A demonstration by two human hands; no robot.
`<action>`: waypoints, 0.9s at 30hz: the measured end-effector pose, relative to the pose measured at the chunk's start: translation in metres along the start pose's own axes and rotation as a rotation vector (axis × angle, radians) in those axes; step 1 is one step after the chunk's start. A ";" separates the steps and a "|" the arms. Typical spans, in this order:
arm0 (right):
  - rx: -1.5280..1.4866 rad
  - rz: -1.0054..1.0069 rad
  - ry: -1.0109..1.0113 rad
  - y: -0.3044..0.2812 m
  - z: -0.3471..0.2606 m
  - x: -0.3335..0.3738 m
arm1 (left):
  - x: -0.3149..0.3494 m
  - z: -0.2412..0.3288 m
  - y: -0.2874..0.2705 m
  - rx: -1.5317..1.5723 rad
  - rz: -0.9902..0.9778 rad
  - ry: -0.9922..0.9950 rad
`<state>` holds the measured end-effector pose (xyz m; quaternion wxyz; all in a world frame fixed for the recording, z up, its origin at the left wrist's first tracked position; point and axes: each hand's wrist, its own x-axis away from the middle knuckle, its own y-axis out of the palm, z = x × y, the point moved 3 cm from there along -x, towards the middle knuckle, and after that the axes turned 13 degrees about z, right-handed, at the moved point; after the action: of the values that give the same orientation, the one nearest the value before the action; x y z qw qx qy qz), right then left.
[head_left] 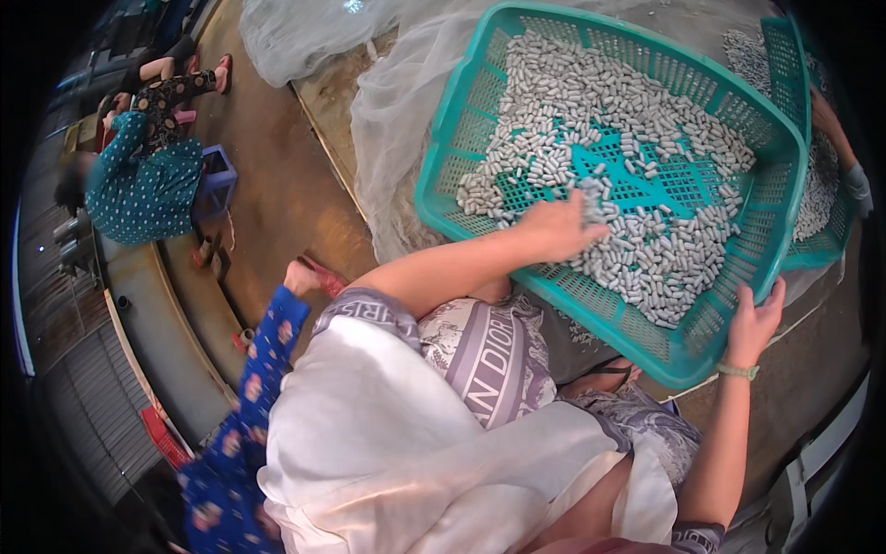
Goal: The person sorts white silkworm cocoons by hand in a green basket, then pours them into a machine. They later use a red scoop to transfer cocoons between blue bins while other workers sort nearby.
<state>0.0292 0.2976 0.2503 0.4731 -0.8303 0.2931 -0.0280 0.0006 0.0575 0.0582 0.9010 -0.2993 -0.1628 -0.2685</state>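
Note:
A large green plastic basket (449,166) with slatted walls is tilted in front of me. Many small light-grey cylindrical pieces (591,92) lie heaped in it, with part of the perforated bottom showing through the middle. My left hand (556,228) reaches over the near left rim into the pieces. A few pieces blur between its fingers, which are smeared by motion, so whether they are held is unclear. At the near right corner, my right hand (757,325) grips the basket's rim, thumb toward the top edge.
Another green basket (784,69) with similar pieces stands at the right, where another person's arm (835,134) reaches in. Translucent netting (397,120) lies behind and left of my basket. Farther left, a person in a dotted shirt (143,189) sits on a purple stool (218,180).

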 end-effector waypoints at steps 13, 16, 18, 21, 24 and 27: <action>0.014 -0.014 -0.026 0.013 0.008 -0.005 | -0.020 -0.074 -0.001 -0.227 -0.003 -0.003; 0.001 -0.042 0.035 0.006 0.018 -0.012 | -0.026 -0.055 -0.016 0.067 0.066 0.018; -0.017 -0.021 0.038 0.007 0.014 -0.008 | -0.049 -0.070 -0.034 -0.042 0.357 0.148; -0.004 -0.025 0.015 0.010 0.010 -0.006 | -0.047 -0.130 0.002 -0.414 0.228 0.086; 0.027 -0.043 -0.008 0.011 0.013 -0.008 | -0.026 -0.100 0.011 -0.374 0.082 -0.049; -0.013 -0.043 0.043 0.011 0.010 -0.009 | -0.027 -0.066 0.006 0.054 -0.037 0.015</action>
<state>0.0202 0.3052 0.2382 0.4605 -0.8387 0.2856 -0.0539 -0.0087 0.0303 -0.0075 0.9048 -0.2698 -0.1686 -0.2829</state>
